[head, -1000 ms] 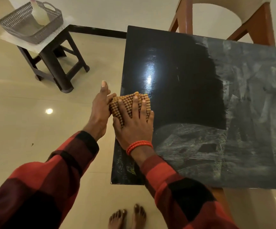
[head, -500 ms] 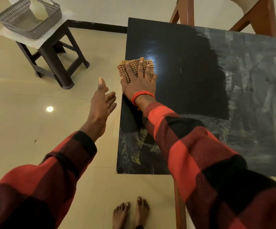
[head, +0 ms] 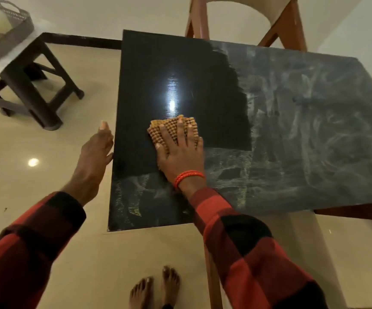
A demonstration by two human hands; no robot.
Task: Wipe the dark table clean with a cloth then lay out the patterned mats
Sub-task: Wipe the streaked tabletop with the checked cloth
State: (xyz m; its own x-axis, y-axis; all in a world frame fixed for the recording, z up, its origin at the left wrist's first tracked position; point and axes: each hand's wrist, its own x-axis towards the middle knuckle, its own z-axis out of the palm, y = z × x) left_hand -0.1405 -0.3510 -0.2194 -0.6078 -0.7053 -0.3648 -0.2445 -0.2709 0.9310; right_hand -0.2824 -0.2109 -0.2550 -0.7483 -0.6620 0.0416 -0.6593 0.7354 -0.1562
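Note:
The dark table (head: 292,134) has a glossy black patch on its left part, and dusty grey smears cover the right part and the near strip. My right hand (head: 180,150) lies flat on a folded orange waffle-weave cloth (head: 169,128) and presses it onto the table near the left side. Beside the table's left edge is my left hand (head: 97,150), fingers straight and together, holding nothing. No patterned mats are in view.
A dark stool (head: 31,85) stands on the tiled floor at the left, with a grey basket (head: 13,30) on top. A wooden chair (head: 245,21) stands behind the table's far edge. My bare feet (head: 154,291) are on the floor below the near edge.
My right hand pushed the cloth away along the left side, then pulled it back toward me and a little to the right. My left hand stayed by the table's left edge.

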